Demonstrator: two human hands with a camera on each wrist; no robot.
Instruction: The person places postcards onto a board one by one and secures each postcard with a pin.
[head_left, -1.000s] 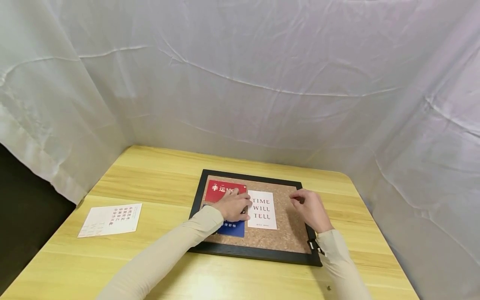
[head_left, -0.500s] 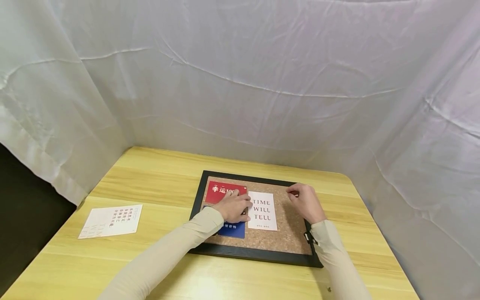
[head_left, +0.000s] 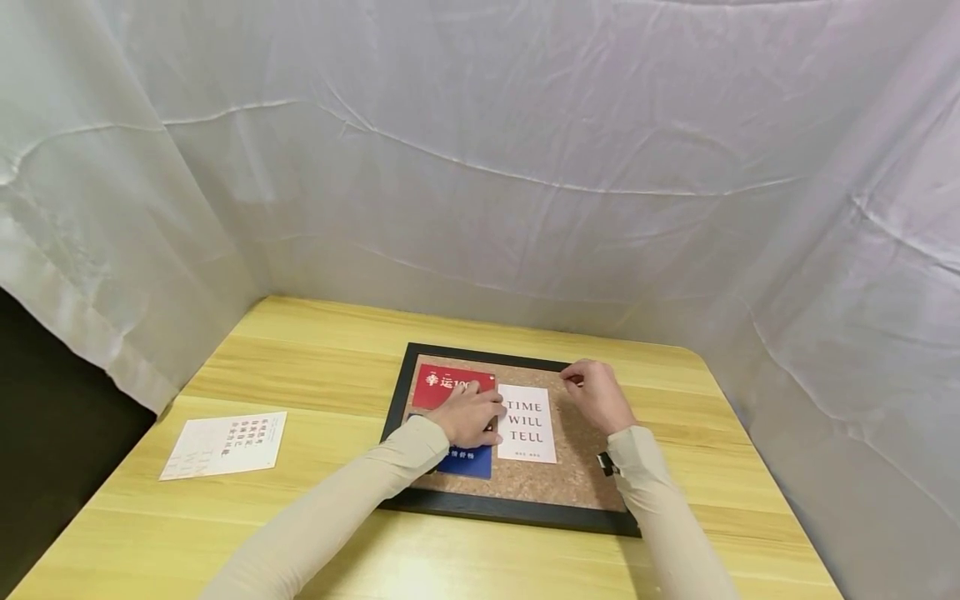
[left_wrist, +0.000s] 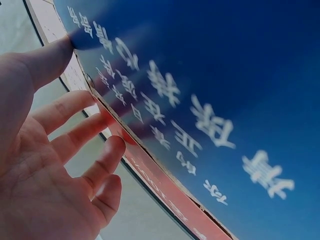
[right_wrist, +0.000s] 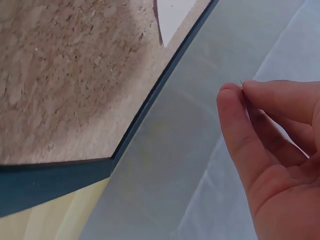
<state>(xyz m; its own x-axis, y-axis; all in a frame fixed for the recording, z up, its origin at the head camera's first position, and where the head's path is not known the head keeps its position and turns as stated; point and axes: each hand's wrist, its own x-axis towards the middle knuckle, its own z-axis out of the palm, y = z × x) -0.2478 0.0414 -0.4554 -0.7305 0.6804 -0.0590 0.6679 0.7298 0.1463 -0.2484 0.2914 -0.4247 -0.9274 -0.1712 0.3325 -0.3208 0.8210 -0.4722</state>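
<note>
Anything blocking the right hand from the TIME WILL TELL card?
Nothing visible: in the head view, only bare cork shows between the right hand, pinching what looks like a pin, and the white card. The left hand is at its left edge.

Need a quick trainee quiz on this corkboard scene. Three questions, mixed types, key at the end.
1. The TIME WILL TELL card lies on:
A) the bare table
B) the corkboard
C) the blue card

2. True or false: the right hand lies flat on the blue card.

3. Fill in: just beyond the blue card lies a ____ card.

Key: 1 B; 2 false, it pinches a thin dark sliver; 3 red.
</note>
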